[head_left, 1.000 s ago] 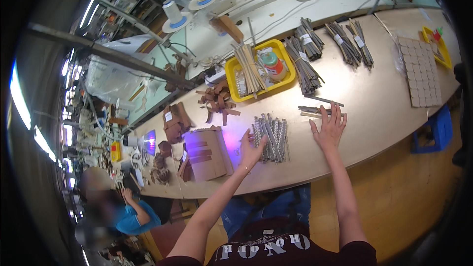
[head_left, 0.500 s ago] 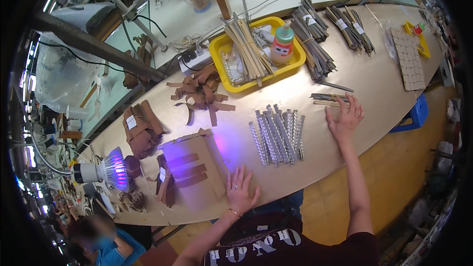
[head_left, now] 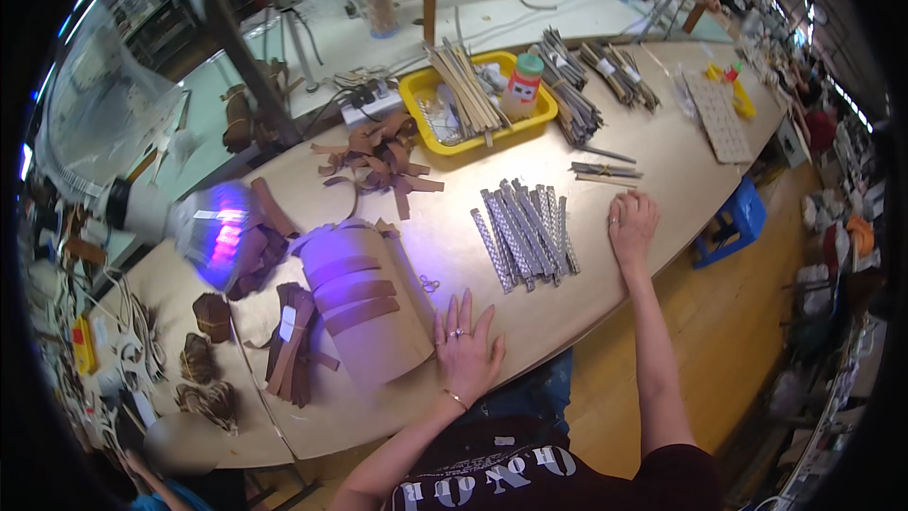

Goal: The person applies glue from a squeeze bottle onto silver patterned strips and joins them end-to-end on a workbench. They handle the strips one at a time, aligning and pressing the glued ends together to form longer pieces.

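My left hand lies on the table with its fingers apart, holding nothing. Right beside it is a curved tan sheet with several brown strips laid across it. Small thin loops lie just beyond its fingertips. My right hand rests on the table, its fingers loosely bent and nothing visible in them. Just beyond it lies a small group of thin grey and tan strips. Between my hands is a row of silver-grey braided strips.
A yellow tray holds tan sticks and a green-capped bottle. Brown strips lie piled left of it; grey bundles lie right. A lit purple lamp overhangs the left side. A blue stool stands at the right.
My right hand has drawn back from the thin grey and tan strips, and its fingers have come closer together. My left hand stays beside the tan sheet. The whole view has shifted.
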Tool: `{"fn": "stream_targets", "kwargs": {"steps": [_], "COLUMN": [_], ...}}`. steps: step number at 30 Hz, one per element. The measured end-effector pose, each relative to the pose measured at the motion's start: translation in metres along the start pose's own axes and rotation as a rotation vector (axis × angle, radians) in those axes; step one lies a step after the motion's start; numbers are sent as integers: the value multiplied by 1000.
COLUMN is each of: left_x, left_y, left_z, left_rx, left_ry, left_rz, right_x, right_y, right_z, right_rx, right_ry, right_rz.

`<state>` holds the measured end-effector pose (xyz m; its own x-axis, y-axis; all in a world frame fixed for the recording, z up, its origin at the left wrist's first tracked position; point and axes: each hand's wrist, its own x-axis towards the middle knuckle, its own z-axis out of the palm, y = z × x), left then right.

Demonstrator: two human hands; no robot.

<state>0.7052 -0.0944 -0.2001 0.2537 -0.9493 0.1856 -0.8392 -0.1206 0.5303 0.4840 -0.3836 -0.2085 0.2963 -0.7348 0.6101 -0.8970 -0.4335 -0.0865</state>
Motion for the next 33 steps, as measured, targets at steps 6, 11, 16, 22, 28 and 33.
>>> {"fn": "stream_targets", "kwargs": {"steps": [6, 11, 16, 22, 28, 33], "left_x": [-5, -7, -7, -8, -10, -7], "left_y": [-4, -4, -5, -5, -6, -1], "left_z": [4, 11, 14, 10, 8, 2], "left_rx": [26, 74, 109, 77, 66, 84], "left_ry": [44, 22, 26, 55, 20, -15], "left_rz": [24, 92, 103, 104, 89, 85], "right_x": [-14, -17, -17, -17, -20, -11], "right_y": [-11, -8, -5, -6, -5, -12], "right_z": [-9, -5, -4, -2, -3, -12], "right_rx": [99, 119, 124, 134, 166, 185], "right_ry": [7, -1, -1, -13, -16, 58], "right_rz": [77, 113, 119, 157, 172, 86]}}
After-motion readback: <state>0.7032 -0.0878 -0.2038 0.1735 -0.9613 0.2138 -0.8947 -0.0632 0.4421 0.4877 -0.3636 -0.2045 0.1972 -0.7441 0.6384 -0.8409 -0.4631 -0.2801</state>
